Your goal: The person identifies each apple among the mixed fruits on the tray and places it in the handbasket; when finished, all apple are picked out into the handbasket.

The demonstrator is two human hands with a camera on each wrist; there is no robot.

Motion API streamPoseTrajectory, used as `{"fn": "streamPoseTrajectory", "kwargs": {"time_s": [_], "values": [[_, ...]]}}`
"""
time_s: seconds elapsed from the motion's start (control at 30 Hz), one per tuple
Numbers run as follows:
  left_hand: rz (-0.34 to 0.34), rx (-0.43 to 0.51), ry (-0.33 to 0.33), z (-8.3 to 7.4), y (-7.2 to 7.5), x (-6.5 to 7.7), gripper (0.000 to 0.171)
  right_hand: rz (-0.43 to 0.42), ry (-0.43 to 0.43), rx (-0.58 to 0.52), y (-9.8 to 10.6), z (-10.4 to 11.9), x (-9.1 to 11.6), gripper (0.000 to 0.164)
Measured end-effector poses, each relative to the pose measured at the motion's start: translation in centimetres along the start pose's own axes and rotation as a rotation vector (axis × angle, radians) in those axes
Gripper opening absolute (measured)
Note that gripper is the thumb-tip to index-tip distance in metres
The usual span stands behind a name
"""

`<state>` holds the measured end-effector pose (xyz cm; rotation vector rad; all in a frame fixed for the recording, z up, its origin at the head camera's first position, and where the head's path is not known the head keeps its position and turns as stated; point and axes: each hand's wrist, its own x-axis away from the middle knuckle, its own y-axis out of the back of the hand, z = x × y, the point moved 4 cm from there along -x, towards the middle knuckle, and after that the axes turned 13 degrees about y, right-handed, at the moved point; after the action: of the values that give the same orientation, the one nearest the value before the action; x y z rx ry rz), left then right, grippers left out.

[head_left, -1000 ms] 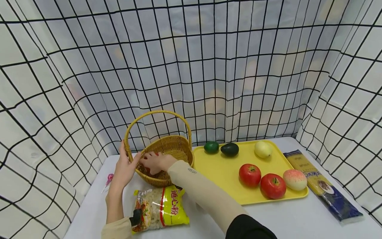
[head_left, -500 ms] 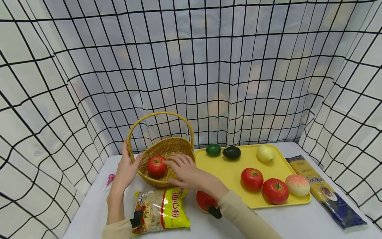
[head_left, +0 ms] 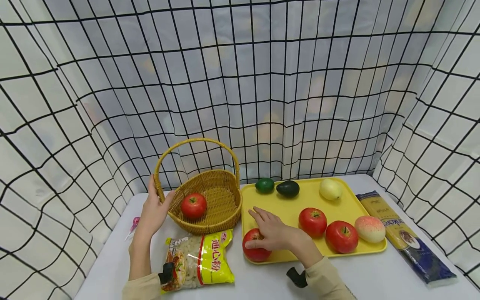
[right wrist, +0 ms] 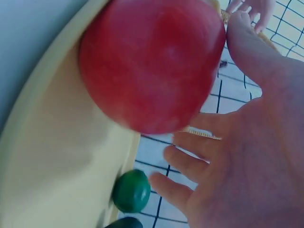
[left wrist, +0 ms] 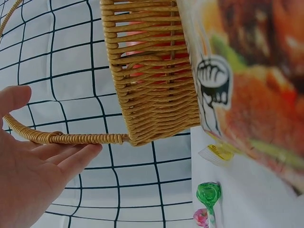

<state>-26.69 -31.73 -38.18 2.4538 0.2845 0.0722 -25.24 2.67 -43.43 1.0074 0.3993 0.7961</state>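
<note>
My left hand (head_left: 153, 214) supports the side of the wicker basket's handle (left wrist: 85, 138), its fingers nearly straight behind it and the thumb apart. Inside the basket (head_left: 221, 227) lies a red apple (head_left: 193, 206), toward its left side. My right hand (head_left: 279, 234) hovers with spread fingers over another red apple (head_left: 255, 250) at the yellow tray's front left corner. In the right wrist view, that apple (right wrist: 152, 66) is close to the thumb; whether they touch cannot be told. Two more apples (head_left: 313, 222) and a peach (head_left: 370, 228) sit toward the tray's right.
The yellow tray (head_left: 285, 256) also bears a green fruit (head_left: 264, 185), a dark avocado (head_left: 288, 188) and a pale yellow fruit (head_left: 331, 189). A pasta bag (head_left: 200, 260) lies before the basket, a long packet (head_left: 408, 239) at right, lollipops (left wrist: 208, 194) at left. Black netting surrounds the table.
My right hand has left the basket, where an apple now shows, and moved right and nearer to the apple at the tray's front left corner. My left hand stays at the handle.
</note>
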Motion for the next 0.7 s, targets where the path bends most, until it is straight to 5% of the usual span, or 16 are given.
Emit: {"fn": "streamPoseTrajectory", "kwargs": {"time_s": [0.27, 0.7], "values": [[0.011, 0.011, 0.012, 0.3, 0.2, 0.2, 0.091, 0.117, -0.039, -0.002, -1.6, 1.0, -0.5, 0.093], [-0.008, 0.0, 0.002, -0.1, 0.2, 0.0, 0.091, 0.133, -0.047, -0.048, -1.4, 0.5, -0.5, 0.059]]}}
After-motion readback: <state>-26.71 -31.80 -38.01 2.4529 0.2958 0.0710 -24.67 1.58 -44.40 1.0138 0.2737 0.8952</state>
